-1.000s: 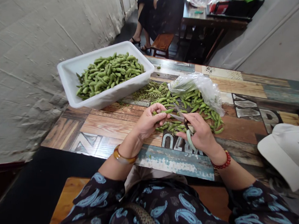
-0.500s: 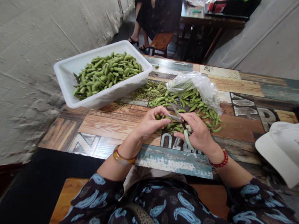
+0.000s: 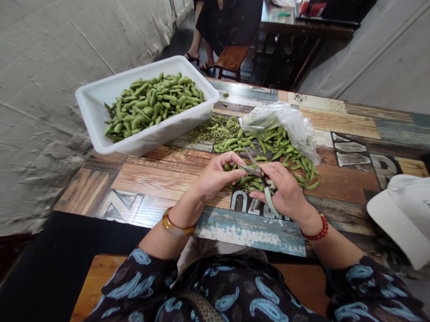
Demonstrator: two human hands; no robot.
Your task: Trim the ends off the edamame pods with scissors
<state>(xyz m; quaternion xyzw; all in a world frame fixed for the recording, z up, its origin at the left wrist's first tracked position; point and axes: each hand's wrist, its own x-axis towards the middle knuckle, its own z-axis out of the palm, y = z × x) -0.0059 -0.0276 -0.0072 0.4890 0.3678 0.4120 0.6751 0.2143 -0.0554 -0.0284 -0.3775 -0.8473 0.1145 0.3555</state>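
My left hand (image 3: 219,175) is closed in a pinch, with thumb and fingertips around a green edamame pod (image 3: 227,167) that is mostly covered by the fingers. My right hand (image 3: 284,186) grips scissors (image 3: 269,199) with pale green handles. Their blades stand apart, and one reaches to the fingertips of my left hand. Under and beyond both hands lies a loose pile of edamame pods (image 3: 280,145), partly beneath a clear plastic bag (image 3: 297,131). To its left is a heap of small green trimmings (image 3: 212,132).
A white plastic tub (image 3: 147,140) full of pods stands at the left of the patterned table (image 3: 156,177), near the wall. A white cap (image 3: 410,209) lies at the right edge. Beyond the table, a person (image 3: 222,22) sits by a wooden stool (image 3: 232,58) and another table (image 3: 304,28).
Both hands and the scissors stay almost in the same place. The scissor blades look slightly shifted at the left fingertips.
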